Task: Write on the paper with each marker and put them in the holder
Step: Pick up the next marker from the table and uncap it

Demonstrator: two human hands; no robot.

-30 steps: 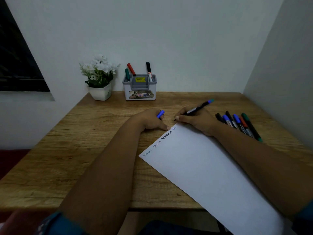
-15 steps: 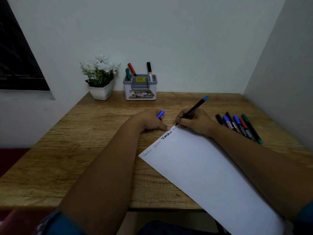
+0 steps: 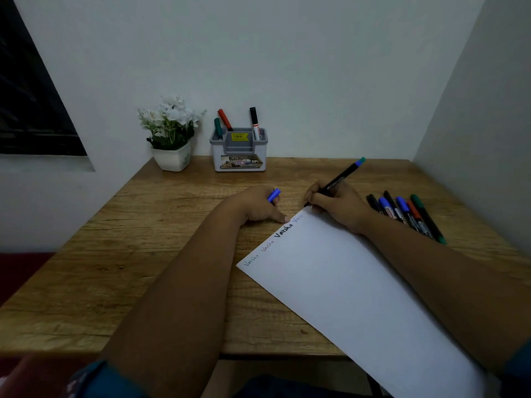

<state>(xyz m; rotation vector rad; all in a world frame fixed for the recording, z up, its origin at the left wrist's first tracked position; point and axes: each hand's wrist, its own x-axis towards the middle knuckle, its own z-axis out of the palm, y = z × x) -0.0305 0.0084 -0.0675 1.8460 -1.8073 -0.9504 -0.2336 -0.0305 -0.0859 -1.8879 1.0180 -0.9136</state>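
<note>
A white sheet of paper [image 3: 344, 282] lies angled on a wooden desk [image 3: 115, 254]. Along its top edge "Varsha" is written three times, then a fourth unfinished word. The right hand [image 3: 336, 205] grips a black marker [image 3: 339, 179] with a blue-green end, its tip at the paper's far corner. The left hand [image 3: 258, 208] curls around a blue cap [image 3: 273, 195], one finger pressing the paper's edge. Six loose markers [image 3: 405, 214] lie just right. A grey holder [image 3: 240, 150] with a yellow sticker holds three markers, beside a potted white flower [image 3: 172, 133].
</note>
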